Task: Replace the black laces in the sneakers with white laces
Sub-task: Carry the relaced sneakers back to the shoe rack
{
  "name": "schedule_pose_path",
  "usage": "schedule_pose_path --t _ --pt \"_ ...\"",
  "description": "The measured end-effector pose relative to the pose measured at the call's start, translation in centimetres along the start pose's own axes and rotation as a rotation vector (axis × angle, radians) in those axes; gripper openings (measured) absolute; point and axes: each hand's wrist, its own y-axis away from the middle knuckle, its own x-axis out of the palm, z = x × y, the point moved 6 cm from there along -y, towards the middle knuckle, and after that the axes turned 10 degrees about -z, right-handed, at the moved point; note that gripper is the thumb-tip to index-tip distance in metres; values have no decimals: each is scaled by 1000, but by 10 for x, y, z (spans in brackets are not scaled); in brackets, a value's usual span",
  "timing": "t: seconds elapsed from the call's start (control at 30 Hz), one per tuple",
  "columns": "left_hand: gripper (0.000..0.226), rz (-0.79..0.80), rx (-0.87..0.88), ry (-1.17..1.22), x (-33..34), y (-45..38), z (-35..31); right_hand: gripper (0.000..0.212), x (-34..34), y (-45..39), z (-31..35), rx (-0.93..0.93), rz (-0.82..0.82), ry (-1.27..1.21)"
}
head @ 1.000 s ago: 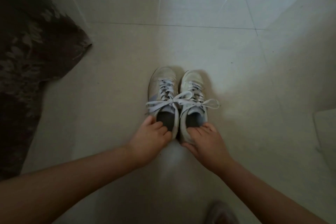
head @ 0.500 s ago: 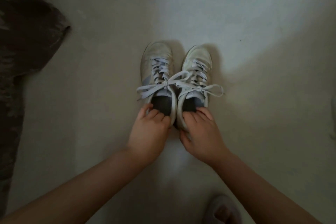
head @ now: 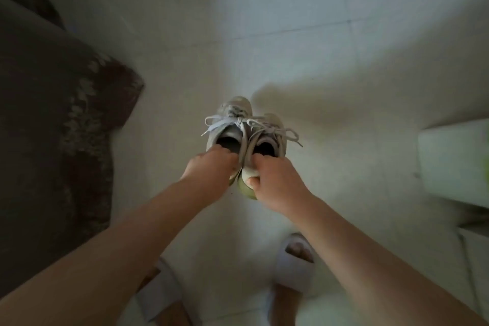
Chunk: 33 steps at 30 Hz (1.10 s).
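Gripping the heel of a pale grey-white lace-up sneaker, the left hand has its fingers curled over the back rim and into the dark opening. The right hand clasps the heel of the matching sneaker on the right the same way, fingers hooked over the collar and the thumb pressed against the pale heel counter, above a yellowish-green sole edge. The two shoes are held side by side, touching along their inner sides, toes pointing to the far side and downwards, with a soft shadow on the floor to their right. Each is threaded with flat white laces tied in loose bows, the loops and ends spreading left and right of the pair.

Only the head view is given, and it is somewhat blurred. Below the shoes lies a pale tiled floor with thin grout lines. At the left edge sits a dark brown patterned fabric mass. At the right edge, a whitish boxy object is too blurred to identify. Near the bottom, the person's feet wear light-coloured open-toed slippers, one under each forearm.
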Motion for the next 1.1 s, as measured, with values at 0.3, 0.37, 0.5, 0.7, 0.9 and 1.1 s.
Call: schedule_pose_path --t 0.3,0.37,0.5,0.7,0.9,1.1 --pt "26 51 6 -22 -235 101 -123 15 -272 82 56 19 2 -14" --pt "27 50 11 -16 -296 123 -146 17 -337 100 70 32 -4 -17" --pt "27 -53 30 -6 -422 141 -185 15 -469 111 99 20 -73 -76" --pt "24 -219 92 -77 -572 108 -197 16 -611 62 122 -68 -187 -43" --pt "16 -403 128 -17 -693 30 -159 19 -708 -39 125 -48 -354 8" --pt "16 -472 94 129 -781 -55 -127 26 -774 -123 110 -37 -435 4"
